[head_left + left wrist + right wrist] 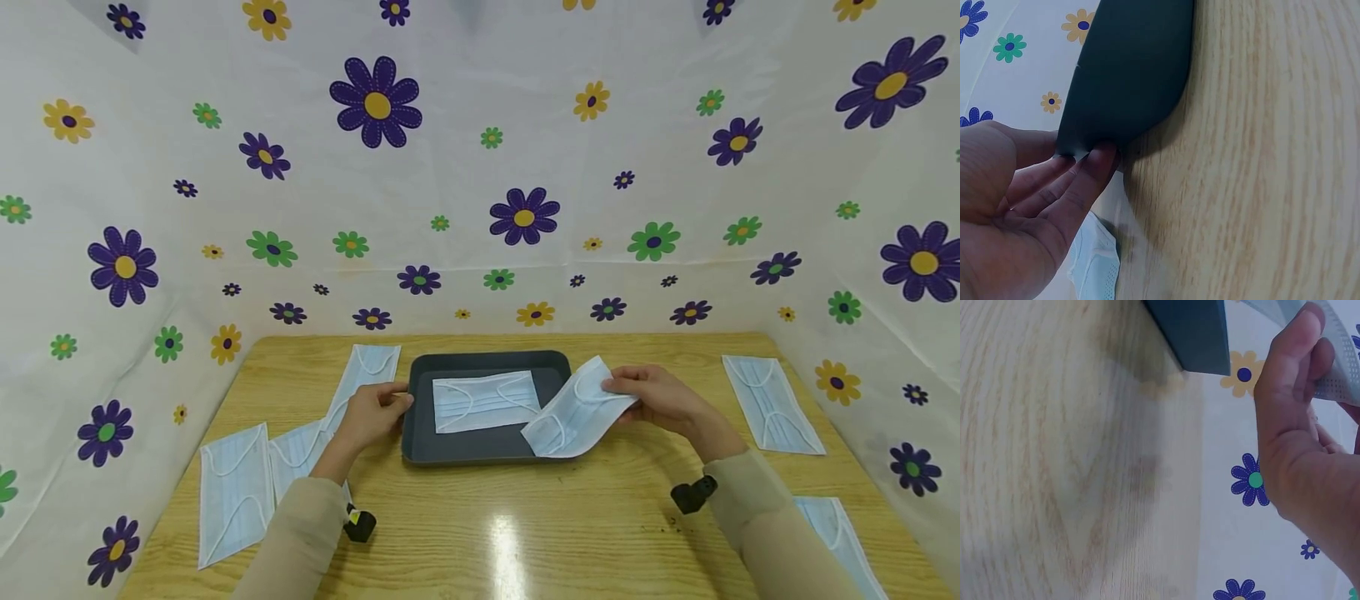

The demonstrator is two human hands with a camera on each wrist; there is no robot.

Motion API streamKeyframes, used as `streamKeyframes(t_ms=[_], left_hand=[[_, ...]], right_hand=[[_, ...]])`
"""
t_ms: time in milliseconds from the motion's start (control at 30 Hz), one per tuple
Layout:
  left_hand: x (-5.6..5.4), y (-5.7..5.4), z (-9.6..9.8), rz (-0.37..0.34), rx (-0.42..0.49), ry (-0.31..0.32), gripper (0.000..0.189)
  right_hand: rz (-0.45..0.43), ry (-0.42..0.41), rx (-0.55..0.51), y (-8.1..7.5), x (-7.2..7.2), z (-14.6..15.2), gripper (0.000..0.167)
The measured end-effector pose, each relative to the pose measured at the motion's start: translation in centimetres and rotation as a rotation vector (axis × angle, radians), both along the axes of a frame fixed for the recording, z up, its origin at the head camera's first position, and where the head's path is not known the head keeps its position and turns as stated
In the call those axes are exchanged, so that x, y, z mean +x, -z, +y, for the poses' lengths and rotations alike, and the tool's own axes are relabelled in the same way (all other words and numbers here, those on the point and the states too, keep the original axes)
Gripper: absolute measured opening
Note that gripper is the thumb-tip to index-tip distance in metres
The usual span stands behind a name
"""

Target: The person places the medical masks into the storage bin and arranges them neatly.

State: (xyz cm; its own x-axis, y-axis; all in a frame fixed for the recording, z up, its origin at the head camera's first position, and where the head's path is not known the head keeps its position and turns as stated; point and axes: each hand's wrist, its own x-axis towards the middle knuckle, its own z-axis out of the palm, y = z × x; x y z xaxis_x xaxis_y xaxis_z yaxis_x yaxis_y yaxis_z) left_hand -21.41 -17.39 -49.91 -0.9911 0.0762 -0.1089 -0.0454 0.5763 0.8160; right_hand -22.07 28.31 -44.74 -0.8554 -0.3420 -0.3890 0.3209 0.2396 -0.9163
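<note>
A dark grey tray lies on the wooden table, and one pale blue face mask rests flat inside it. My left hand pinches the tray's left rim between thumb and fingers, which shows closely at the tray's corner in the left wrist view. Over the tray's right side, my right hand holds a second face mask by its right end, between thumb and fingers. That mask is tilted, its lower left end overlapping the tray's front right corner. In the right wrist view, the thumb presses on the mask's edge.
Left of the tray lie several more masks, one at the near left and one farther back. To the right are a mask and another partly behind my sleeve. A flowered curtain surrounds the table.
</note>
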Motion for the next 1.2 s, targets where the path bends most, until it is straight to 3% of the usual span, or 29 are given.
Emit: streamKeyframes(t_ms=[167,400,667,767,1000,1100,1200], left_hand=[[0.1,0.0,0.0,-0.002,0.004,-0.004,0.040],[0.2,0.1,0.1,0.001,-0.007,0.001,0.040],[0.0,0.3,0.1,-0.005,-0.007,-0.002,0.040],[0.0,0.5,0.1,-0.008,-0.004,-0.005,0.040],[-0.2,0.3,-0.1,0.006,-0.025,0.002,0.041],[-0.3,0.2,-0.1,0.008,-0.031,-0.005,0.041],[-0.3,0.2,-0.1,0.007,-0.038,-0.004,0.041]], right_hand=[[0.035,-0.034,-0.135,-0.3,0.1,0.0,0.017],[0.072,-0.036,-0.192,0.0,-0.4,-1.1,0.023],[0.033,0.006,-0.262,-0.6,-0.8,-2.7,0.025],[0.035,0.041,-0.181,-0.7,-0.7,-2.8,0.030],[0.143,-0.004,0.258,-0.8,-0.2,-2.0,0.044],[0.160,-0.037,0.323,-0.7,-0.1,-1.8,0.044],[0.140,-0.042,0.282,-0.5,-0.1,-1.6,0.044]])
